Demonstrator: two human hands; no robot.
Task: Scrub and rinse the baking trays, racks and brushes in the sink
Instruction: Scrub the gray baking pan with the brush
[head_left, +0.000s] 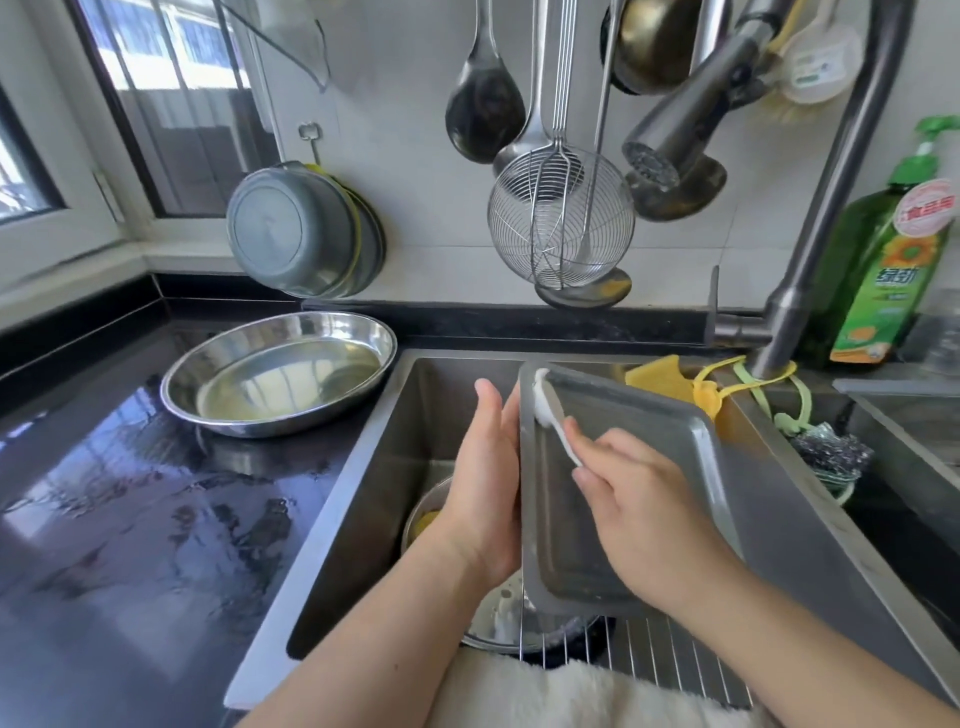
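Your grey rectangular metal baking tray (623, 499) tilts over the steel sink (395, 467); white brush (553, 415) at its 11 o'clock corner

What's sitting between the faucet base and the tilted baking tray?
In the head view, a yellow cloth lies draped on the sink edge between the faucet and the baking tray.
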